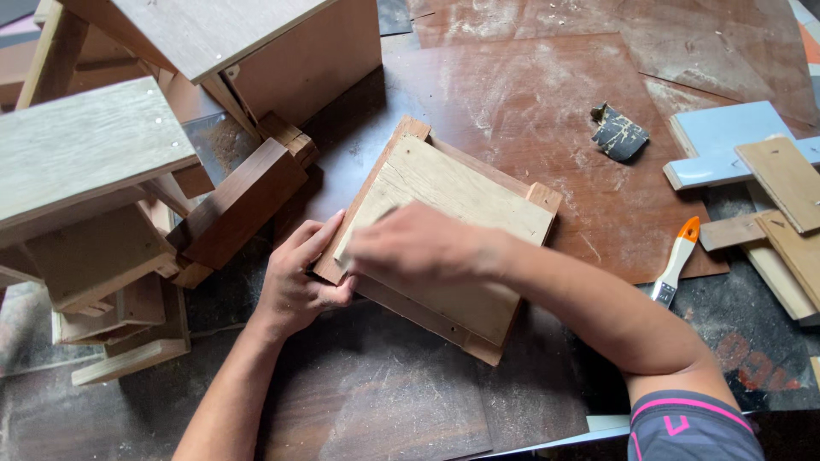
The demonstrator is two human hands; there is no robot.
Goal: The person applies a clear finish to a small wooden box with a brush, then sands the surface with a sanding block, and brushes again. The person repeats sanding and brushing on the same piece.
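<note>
A small wooden box point(478, 192) with a pale plywood panel on top lies tilted on a reddish-brown board point(547, 102). My left hand point(297, 282) grips the box's near left corner and steadies it. My right hand point(410, 248) rests on the pale panel near that same corner, blurred with motion. It seems to press something thin and flat against the wood, but the blur hides what it is.
Wooden stools and boxes point(111, 171) are piled at the left. A dark crumpled piece of sandpaper point(618, 132) lies on the board to the right. A paintbrush with an orange-tipped handle point(676, 260) and several wood offcuts point(777, 188) sit at the right edge.
</note>
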